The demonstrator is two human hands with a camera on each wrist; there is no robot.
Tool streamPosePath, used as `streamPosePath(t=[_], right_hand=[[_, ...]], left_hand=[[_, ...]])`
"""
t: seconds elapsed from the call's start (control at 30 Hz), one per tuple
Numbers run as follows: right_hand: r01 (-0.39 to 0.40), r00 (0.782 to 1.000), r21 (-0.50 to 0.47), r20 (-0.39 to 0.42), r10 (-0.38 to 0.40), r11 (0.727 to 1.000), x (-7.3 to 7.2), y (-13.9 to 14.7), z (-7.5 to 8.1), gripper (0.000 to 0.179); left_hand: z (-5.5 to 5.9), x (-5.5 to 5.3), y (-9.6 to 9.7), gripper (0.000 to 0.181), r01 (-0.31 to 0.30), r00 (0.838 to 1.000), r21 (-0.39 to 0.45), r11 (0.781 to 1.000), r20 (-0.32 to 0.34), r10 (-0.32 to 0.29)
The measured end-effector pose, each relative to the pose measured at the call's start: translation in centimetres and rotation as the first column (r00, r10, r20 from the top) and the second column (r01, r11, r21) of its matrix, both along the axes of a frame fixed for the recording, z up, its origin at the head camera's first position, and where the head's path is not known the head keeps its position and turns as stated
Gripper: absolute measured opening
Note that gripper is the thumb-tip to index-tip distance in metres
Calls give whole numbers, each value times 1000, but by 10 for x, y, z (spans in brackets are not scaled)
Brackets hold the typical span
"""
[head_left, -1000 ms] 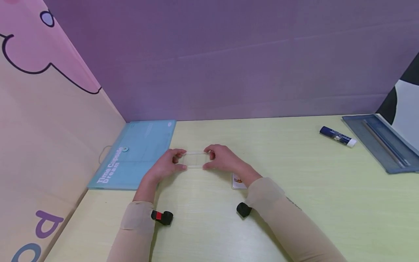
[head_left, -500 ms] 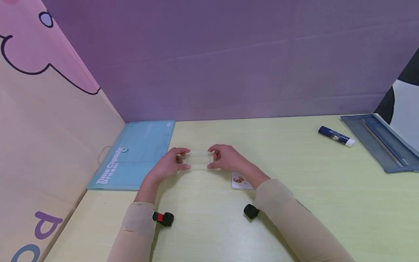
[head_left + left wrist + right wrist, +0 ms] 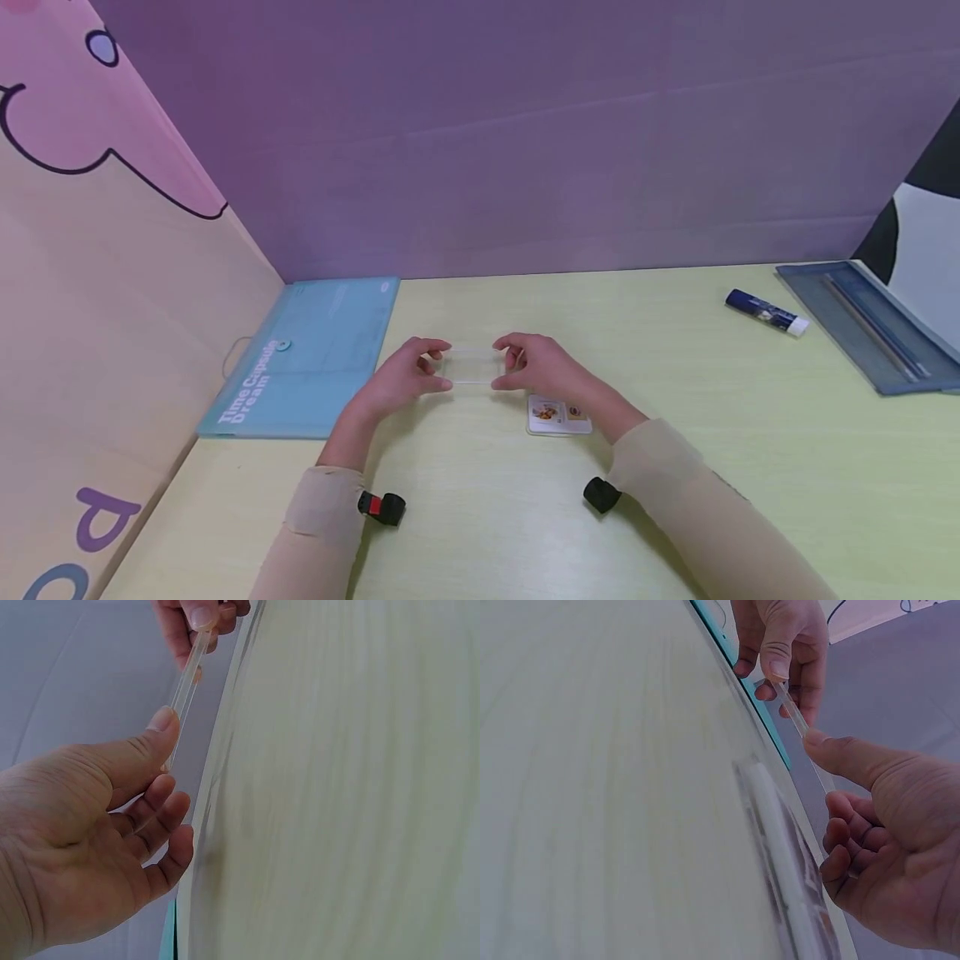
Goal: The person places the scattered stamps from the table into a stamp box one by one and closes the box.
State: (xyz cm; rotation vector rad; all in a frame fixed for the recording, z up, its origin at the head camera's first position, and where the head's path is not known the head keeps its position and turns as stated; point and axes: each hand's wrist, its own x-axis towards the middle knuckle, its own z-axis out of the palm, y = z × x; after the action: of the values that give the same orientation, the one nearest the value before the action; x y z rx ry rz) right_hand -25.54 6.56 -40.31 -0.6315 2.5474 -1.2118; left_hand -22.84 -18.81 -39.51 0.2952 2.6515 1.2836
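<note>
A clear, flat rectangular plastic lid (image 3: 472,367) is held level above the table, one short end in each hand. My left hand (image 3: 403,377) pinches its left end between thumb and fingertips; the other fingers curl loosely below, as the left wrist view shows. Opposite it, my right hand (image 3: 549,368) pinches the right end the same way. Seen edge-on in the right wrist view, the lid (image 3: 796,712) is thin. A stack of picture cards (image 3: 551,414) in a clear case lies on the table just below my right hand, partly overlapped by the right forearm.
A light blue document folder (image 3: 330,325) lies at the left, by the side panel. At the right are a dark blue glue stick (image 3: 765,312) with a white cap and a blue-grey zip pouch (image 3: 862,325). A purple panel (image 3: 525,150) closes off the table's back edge.
Both hands have shifted to the right with the lid, staying at its ends. The right forearm has moved right too, so more of the card stack shows.
</note>
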Motion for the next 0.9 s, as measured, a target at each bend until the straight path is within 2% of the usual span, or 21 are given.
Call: streamPosePath(t=[0.47, 0.7, 0.9], right_hand=[[14, 1000, -58, -8, -15, 998, 12, 23, 6, 59], [26, 999, -62, -20, -27, 998, 19, 35, 10, 56], [33, 999, -38, -42, -34, 999, 24, 43, 10, 55]], left_hand=[[-1, 4, 16, 57, 28, 1000, 53, 998, 9, -29], [1, 5, 25, 56, 75, 997, 45, 996, -28, -74], [2, 6, 32, 56, 96, 995, 42, 995, -27, -95]])
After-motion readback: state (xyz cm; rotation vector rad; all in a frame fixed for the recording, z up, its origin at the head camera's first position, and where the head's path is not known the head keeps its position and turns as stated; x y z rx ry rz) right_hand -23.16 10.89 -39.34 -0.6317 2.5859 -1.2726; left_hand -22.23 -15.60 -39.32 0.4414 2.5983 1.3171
